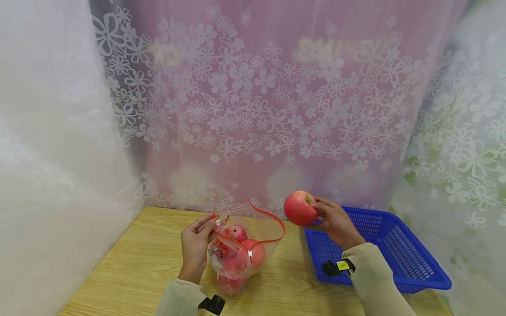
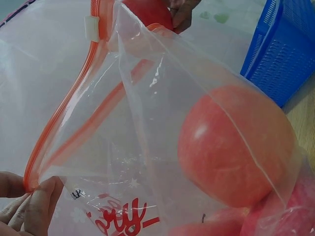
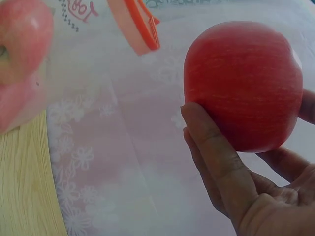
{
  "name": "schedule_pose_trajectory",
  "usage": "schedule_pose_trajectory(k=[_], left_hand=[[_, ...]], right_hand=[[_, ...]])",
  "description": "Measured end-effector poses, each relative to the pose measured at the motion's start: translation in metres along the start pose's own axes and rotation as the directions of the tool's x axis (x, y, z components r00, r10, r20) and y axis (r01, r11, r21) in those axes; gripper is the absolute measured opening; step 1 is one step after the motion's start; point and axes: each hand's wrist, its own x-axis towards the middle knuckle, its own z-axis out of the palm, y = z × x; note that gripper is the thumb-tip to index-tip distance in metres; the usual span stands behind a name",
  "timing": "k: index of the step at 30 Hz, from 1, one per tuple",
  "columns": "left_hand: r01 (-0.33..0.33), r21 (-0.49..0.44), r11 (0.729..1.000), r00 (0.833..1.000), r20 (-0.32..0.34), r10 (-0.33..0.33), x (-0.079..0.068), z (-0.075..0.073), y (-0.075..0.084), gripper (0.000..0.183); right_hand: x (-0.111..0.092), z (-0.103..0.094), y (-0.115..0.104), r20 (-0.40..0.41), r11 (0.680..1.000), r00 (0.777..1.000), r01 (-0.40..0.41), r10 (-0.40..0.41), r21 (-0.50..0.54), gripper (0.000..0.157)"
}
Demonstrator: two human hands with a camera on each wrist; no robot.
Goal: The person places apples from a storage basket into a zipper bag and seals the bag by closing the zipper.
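Note:
My left hand [image 1: 195, 245] pinches the red-edged rim of a clear zip bag [image 1: 277, 238], whose mouth gapes wide. Several red apples [image 1: 256, 253] lie inside the bag, and the left wrist view shows one large apple [image 2: 231, 147] through the plastic. Up and to the right of the bag's mouth, my right hand [image 1: 335, 223] grips another red apple [image 1: 298, 208], apart from the bag. In the right wrist view, fingers and thumb curl round this apple [image 3: 243, 86]. A white slider [image 2: 92, 28] sits on the bag's zip.
On the right of the wooden table [image 1: 130, 263] stands a blue plastic basket [image 1: 415, 254] with slotted walls, partly behind my right forearm. A pink, flower-patterned curtain [image 1: 269, 109] hangs behind the table, with pale sheeting [image 1: 51, 131] on the left.

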Motion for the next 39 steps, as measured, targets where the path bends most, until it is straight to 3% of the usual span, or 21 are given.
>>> schedule_pose_trajectory(k=[5,14,26,31,39], left_hand=[[0.004,0.004,1.0,1.0,0.003,-0.004,0.0,0.0,0.0,0.032],[0.007,0.012,1.0,1.0,0.005,-0.007,0.0,0.0,0.0,0.032],[-0.007,-0.019,1.0,1.0,0.021,0.007,0.002,0.001,-0.002,0.033],[-0.012,-0.011,1.0,1.0,0.021,0.012,0.002,0.001,-0.002,0.033],[-0.011,-0.022,1.0,1.0,0.018,0.011,0.002,0.001,-0.001,0.031]], right_hand=[[-0.003,0.007,-0.002,0.041,1.0,0.999,0.018,-0.019,0.008,0.049],[-0.006,0.023,-0.007,0.075,0.999,0.997,0.027,-0.025,-0.03,0.057],[0.002,0.052,-0.013,0.137,0.99,0.99,0.036,-0.017,-0.136,0.055],[0.002,0.066,-0.014,0.13,0.976,0.991,0.041,-0.013,-0.213,0.055],[-0.003,0.083,-0.013,0.137,0.922,0.985,0.144,-0.101,-0.359,0.052]])
